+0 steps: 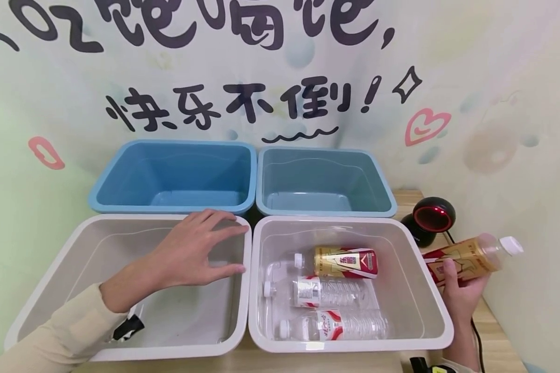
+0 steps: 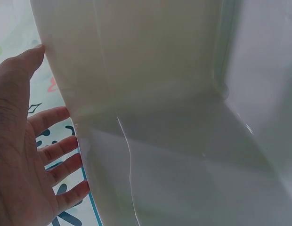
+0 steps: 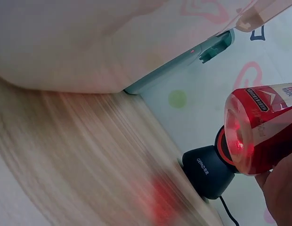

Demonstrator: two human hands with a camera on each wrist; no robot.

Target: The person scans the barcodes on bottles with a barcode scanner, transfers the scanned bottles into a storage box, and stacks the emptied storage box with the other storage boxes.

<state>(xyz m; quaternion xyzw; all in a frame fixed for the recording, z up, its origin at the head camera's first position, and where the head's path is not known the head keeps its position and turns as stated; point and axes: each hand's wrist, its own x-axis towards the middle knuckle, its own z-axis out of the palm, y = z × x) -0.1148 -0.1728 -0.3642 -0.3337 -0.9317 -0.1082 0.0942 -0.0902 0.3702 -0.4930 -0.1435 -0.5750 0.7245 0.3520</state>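
My right hand (image 1: 464, 298) grips a plastic drink bottle (image 1: 462, 260) with a gold and red label and white cap, tilted beside the right white bin. In the right wrist view the red base of this bottle (image 3: 263, 132) is close to a black barcode scanner (image 3: 207, 169), whose ring glows red in the head view. My left hand (image 1: 191, 248) extends over the left white bin (image 1: 135, 354), its fingers spread and holding nothing. Its fingertips are at that bin's right rim; whether they all touch it, I cannot tell.
Inside the right white bin (image 1: 354, 346) lie a gold and red bottle (image 1: 345, 262) and two clear bottles with red-and-white labels. Behind stand a blue bin (image 1: 172, 145) and a grey-blue bin (image 1: 322, 153). A cable runs from the scanner along the wooden table (image 1: 499, 336).
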